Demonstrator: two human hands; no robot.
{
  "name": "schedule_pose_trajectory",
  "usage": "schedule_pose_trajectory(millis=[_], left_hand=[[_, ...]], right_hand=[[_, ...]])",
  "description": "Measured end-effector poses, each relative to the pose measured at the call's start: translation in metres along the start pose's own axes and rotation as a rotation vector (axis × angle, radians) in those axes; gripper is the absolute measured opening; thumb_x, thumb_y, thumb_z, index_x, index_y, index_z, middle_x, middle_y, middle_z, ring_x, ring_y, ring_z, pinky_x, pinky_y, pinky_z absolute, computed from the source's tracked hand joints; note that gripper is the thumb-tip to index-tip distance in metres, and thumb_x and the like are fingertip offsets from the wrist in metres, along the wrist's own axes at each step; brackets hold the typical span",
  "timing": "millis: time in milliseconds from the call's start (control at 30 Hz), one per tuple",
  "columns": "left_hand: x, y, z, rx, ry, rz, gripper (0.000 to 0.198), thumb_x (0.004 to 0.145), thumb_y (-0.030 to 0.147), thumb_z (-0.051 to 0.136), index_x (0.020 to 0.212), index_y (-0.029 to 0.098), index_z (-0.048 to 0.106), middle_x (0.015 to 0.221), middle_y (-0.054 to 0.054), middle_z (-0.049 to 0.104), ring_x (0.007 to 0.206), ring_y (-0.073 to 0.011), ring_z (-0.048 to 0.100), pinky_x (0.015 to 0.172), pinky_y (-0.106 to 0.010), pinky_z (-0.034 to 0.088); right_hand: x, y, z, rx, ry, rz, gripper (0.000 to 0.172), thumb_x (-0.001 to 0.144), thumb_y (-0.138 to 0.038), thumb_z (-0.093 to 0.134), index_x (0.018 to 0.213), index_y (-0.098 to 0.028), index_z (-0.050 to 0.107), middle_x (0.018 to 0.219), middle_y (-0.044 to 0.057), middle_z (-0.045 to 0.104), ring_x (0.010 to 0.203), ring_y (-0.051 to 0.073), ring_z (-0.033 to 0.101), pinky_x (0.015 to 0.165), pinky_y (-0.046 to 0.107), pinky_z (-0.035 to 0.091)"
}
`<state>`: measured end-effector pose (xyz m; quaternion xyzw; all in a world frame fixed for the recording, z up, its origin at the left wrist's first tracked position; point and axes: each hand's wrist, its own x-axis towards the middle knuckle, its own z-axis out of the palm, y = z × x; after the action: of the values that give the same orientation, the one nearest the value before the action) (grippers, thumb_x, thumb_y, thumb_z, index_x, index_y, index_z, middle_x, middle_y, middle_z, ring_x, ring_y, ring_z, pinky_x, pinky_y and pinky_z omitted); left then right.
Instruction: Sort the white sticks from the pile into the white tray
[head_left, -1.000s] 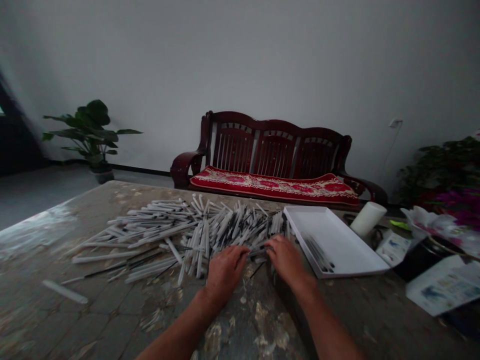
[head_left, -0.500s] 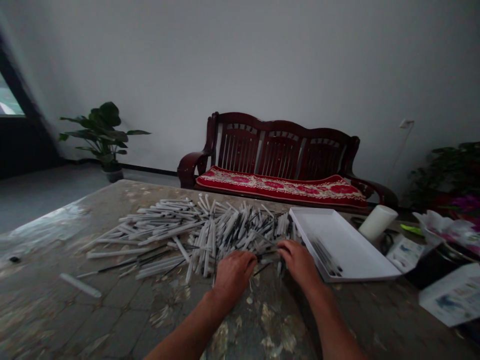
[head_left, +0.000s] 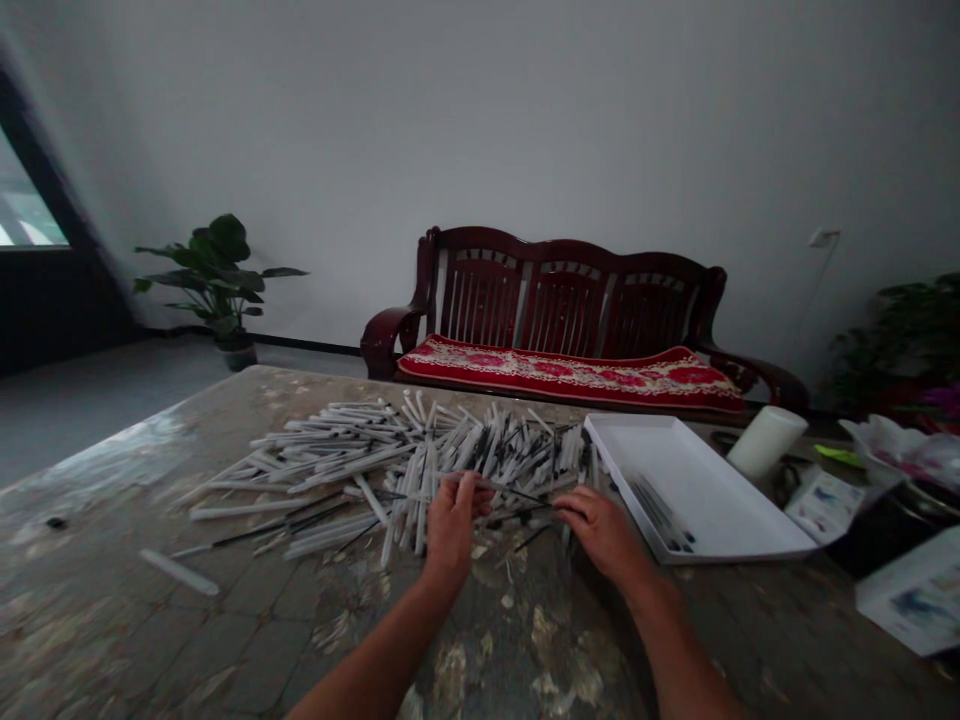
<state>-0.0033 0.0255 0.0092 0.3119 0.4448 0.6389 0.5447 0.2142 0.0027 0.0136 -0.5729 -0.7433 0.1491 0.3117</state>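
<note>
A wide pile of white pen barrels and thin dark refills (head_left: pixel 420 455) lies on the mottled stone table (head_left: pixel 225 620). My left hand (head_left: pixel 452 522) is closed at the near edge of the pile, pinching a white barrel that points up to the right. My right hand (head_left: pixel 600 528) is closed too, holding a thin dark refill whose tip runs left toward the barrel. A shallow white tray (head_left: pixel 701 490) lies just right of my right hand, with a few dark pens along its near left side.
A white cylinder (head_left: pixel 766 441) stands behind the tray. Printed boxes (head_left: pixel 911 595), a dark container and flowers crowd the table's right end. A loose white barrel (head_left: pixel 180 572) lies at the near left. A red-cushioned wooden bench (head_left: pixel 570 335) and potted plants stand beyond.
Both hands have lifted off the pile's edge: the left now holds a barrel raised and the right holds a refill toward it. The view has shifted slightly left.
</note>
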Motion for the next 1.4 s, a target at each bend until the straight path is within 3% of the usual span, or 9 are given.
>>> schedule_pose_trajectory(millis=[100, 267, 433, 567, 733, 1200, 1300, 1400], left_hand=[[0.003, 0.006, -0.003, -0.089, 0.067, 0.006, 0.03, 0.077, 0.048, 0.064, 0.083, 0.02, 0.058, 0.076, -0.004, 0.072, 0.064, -0.0177, 0.069, 0.051, -0.024, 0.052], [-0.001, 0.004, -0.002, -0.046, 0.045, 0.02, 0.026, 0.078, 0.045, 0.065, 0.083, 0.021, 0.057, 0.076, -0.004, 0.072, 0.058, -0.0172, 0.068, 0.044, -0.023, 0.049], [-0.002, -0.002, 0.0, -0.056, 0.023, 0.028, 0.033, 0.072, 0.039, 0.071, 0.092, 0.019, 0.054, 0.078, -0.004, 0.071, 0.063, -0.0176, 0.069, 0.05, -0.024, 0.051], [-0.001, -0.003, 0.001, -0.087, 0.044, -0.011, 0.036, 0.068, 0.038, 0.074, 0.091, 0.017, 0.054, 0.076, -0.004, 0.071, 0.063, -0.0167, 0.069, 0.052, -0.024, 0.052], [0.0, -0.003, 0.001, -0.127, 0.078, -0.043, 0.036, 0.067, 0.04, 0.075, 0.086, 0.017, 0.056, 0.073, -0.003, 0.07, 0.062, -0.0149, 0.068, 0.052, -0.022, 0.052], [0.002, -0.006, 0.002, -0.132, 0.062, -0.067, 0.037, 0.061, 0.039, 0.08, 0.082, 0.017, 0.059, 0.07, 0.0, 0.067, 0.065, -0.0173, 0.07, 0.054, -0.024, 0.053], [0.002, -0.004, 0.002, -0.163, 0.071, -0.094, 0.031, 0.065, 0.034, 0.079, 0.082, 0.016, 0.061, 0.07, 0.0, 0.068, 0.064, -0.0156, 0.07, 0.054, -0.022, 0.053], [0.001, -0.001, 0.003, -0.219, 0.074, -0.147, 0.023, 0.07, 0.026, 0.078, 0.082, 0.015, 0.062, 0.071, -0.001, 0.069, 0.064, -0.0142, 0.07, 0.054, -0.021, 0.054]], right_hand=[[-0.002, 0.013, -0.008, -0.17, 0.038, 0.046, 0.023, 0.086, -0.022, 0.053, 0.091, -0.024, 0.075, 0.092, 0.005, 0.067, 0.092, 0.021, 0.061, 0.082, 0.032, 0.046], [-0.005, 0.024, -0.015, -0.369, 0.045, 0.106, 0.03, 0.085, -0.013, 0.049, 0.095, -0.023, 0.075, 0.092, 0.006, 0.068, 0.095, 0.022, 0.06, 0.086, 0.031, 0.044], [-0.005, 0.011, -0.01, -0.41, 0.157, 0.14, 0.03, 0.084, -0.009, 0.05, 0.102, -0.019, 0.072, 0.101, 0.008, 0.068, 0.099, 0.022, 0.059, 0.088, 0.03, 0.043], [0.0, -0.024, 0.01, -0.317, 0.038, -0.021, 0.02, 0.089, -0.015, 0.055, 0.093, -0.024, 0.072, 0.094, 0.002, 0.067, 0.096, 0.018, 0.059, 0.086, 0.027, 0.043], [0.01, -0.054, 0.035, -0.419, -0.022, -0.129, 0.013, 0.087, -0.017, 0.06, 0.088, -0.025, 0.071, 0.093, 0.001, 0.065, 0.095, 0.019, 0.058, 0.081, 0.027, 0.043], [0.011, -0.049, 0.05, -0.54, -0.011, -0.256, 0.017, 0.09, -0.007, 0.049, 0.09, -0.02, 0.061, 0.093, 0.004, 0.063, 0.09, 0.021, 0.058, 0.077, 0.031, 0.044], [0.012, -0.044, 0.047, -0.385, 0.105, -0.224, 0.017, 0.089, -0.009, 0.047, 0.085, -0.02, 0.059, 0.088, 0.005, 0.064, 0.087, 0.021, 0.059, 0.077, 0.032, 0.045], [0.015, -0.041, 0.036, 0.007, 0.43, -0.092, 0.01, 0.091, -0.021, 0.049, 0.095, -0.021, 0.058, 0.089, 0.005, 0.064, 0.083, 0.02, 0.062, 0.077, 0.033, 0.049]])
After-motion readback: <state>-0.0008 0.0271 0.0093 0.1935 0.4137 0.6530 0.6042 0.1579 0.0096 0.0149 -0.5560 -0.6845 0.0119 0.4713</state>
